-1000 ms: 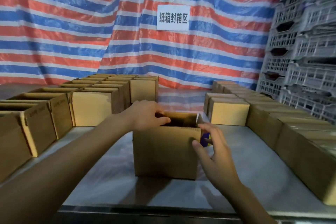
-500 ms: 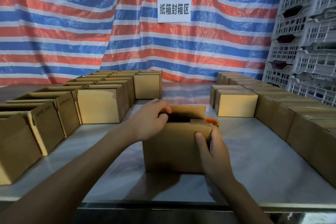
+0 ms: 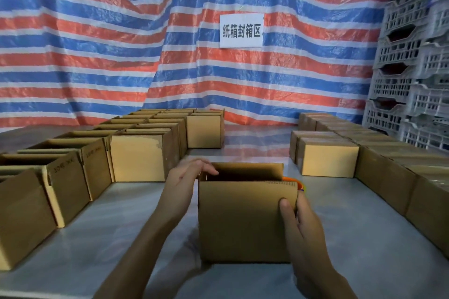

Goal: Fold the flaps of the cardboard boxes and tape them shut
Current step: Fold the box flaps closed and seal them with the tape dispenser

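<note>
Flap-folding step is judged in hand. The open box (image 3: 243,221) is stood mid-worktop (image 3: 121,238). The left hand (image 3: 184,182) is hooked over its left rim and the right hand (image 3: 298,221) is clamped round its front right corner. Next, flaps must be pressed inward. Card: brown, matte, square-edged. Worktop: smooth, grey, faintly reflective.

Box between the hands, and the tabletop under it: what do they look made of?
Brown open-topped box: matte corrugated cardboard, going by dull tan faces and thin folding flaps. Grey tabletop: likely smooth metal or laminate; its sheen reflects the striped backdrop.
</note>
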